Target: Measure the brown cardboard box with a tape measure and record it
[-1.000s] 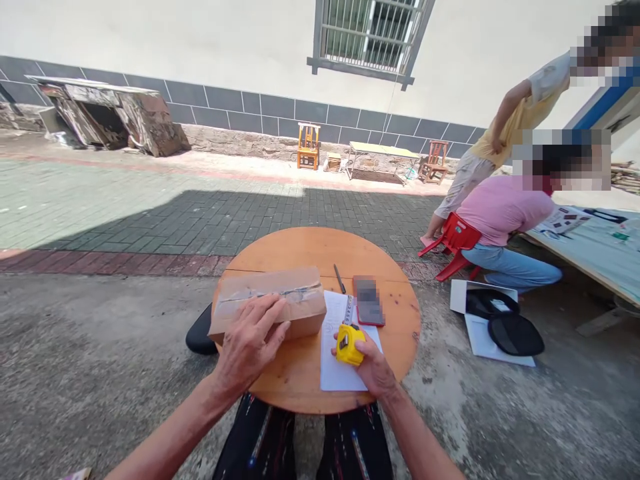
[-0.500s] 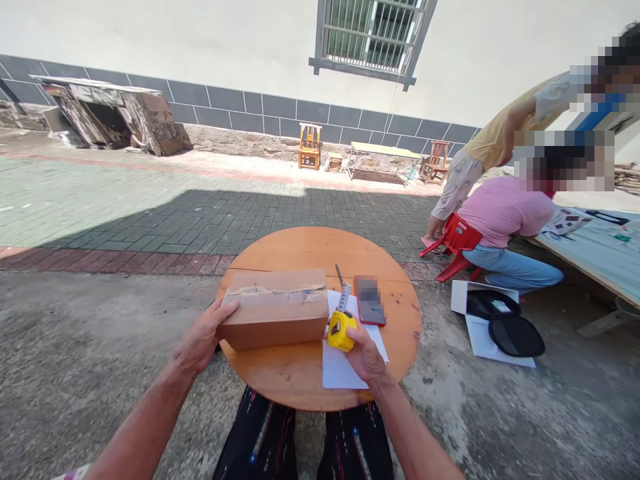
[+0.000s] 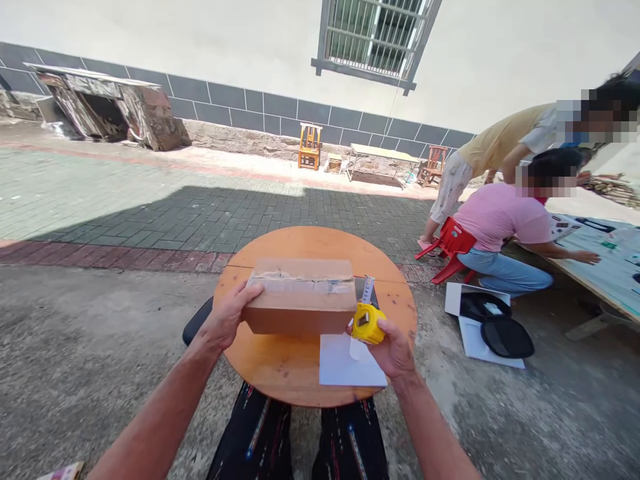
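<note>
Thumb and bent fingers of the left hand (image 3: 227, 320) close around the left end of a long brown cardboard box (image 3: 300, 290). The thumb presses on top; the other fingers are mostly out of sight, probably supporting the end from behind or below. At the right end of the box, the right hand (image 3: 394, 348) is curled around a squat yellow tape measure (image 3: 369, 324), gripping its casing low, which leaves the short pale blade (image 3: 368, 291) free to point away from the wearer. Its fingertips come close to the lower right corner of the box, perhaps helping to steady it, but I cannot tell whether they touch.

The box is over the middle of a round orange-brown wooden bench (image 3: 270, 375), seemingly raised off it, judging by the shaded wood below; its underside is hidden. Nearer the wearer than the box, white paper (image 3: 345, 370) lies flat on the bench, its far part screened by box and hand. Beyond the right end of the box, a dark flat device with a red edge (image 3: 359, 288) is largely covered.

Well to the right of the box, a person in pink (image 3: 507, 217) sits on a red plastic chair (image 3: 456, 240), an arm reaching over another surface, perhaps for support.
</note>
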Demonstrator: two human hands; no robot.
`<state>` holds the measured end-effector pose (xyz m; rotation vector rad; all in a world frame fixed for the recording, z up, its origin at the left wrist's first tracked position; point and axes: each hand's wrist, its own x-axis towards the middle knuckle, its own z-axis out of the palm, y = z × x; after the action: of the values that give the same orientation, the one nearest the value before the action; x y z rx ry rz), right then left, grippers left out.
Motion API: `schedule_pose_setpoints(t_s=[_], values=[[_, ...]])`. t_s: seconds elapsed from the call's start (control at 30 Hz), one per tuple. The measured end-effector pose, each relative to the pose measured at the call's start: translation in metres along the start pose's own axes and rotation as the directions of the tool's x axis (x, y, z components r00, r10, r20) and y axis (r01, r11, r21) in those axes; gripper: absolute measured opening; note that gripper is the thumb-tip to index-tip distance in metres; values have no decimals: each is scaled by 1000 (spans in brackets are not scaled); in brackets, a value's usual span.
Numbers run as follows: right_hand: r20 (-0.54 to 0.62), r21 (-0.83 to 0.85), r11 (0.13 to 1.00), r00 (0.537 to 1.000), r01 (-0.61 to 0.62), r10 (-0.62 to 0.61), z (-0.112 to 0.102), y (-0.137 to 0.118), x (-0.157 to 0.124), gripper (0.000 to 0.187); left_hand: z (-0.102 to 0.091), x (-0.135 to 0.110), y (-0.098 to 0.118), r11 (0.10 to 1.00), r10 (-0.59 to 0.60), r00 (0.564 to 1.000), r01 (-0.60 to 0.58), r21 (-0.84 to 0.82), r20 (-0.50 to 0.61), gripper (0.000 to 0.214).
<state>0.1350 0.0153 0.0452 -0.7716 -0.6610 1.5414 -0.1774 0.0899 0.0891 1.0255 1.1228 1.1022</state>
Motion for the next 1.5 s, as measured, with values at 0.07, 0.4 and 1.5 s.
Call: schedule_pose_setpoints(t_s=[0.07,0.4,1.5], values=[[-8,26,1000,1000,13,-12,3,-2,0,38,2,-1,12,1000,22,1000,-22,15,6,59],[95,19,990,985,141,-142,55,-51,-3,44,-1,-20,94,979,202,979,-201,33,-7,57],[5,-116,987,994,-111,112,26,-25,-91,73,23,-29,-32,881,256,958,-177,439,-128,69]])
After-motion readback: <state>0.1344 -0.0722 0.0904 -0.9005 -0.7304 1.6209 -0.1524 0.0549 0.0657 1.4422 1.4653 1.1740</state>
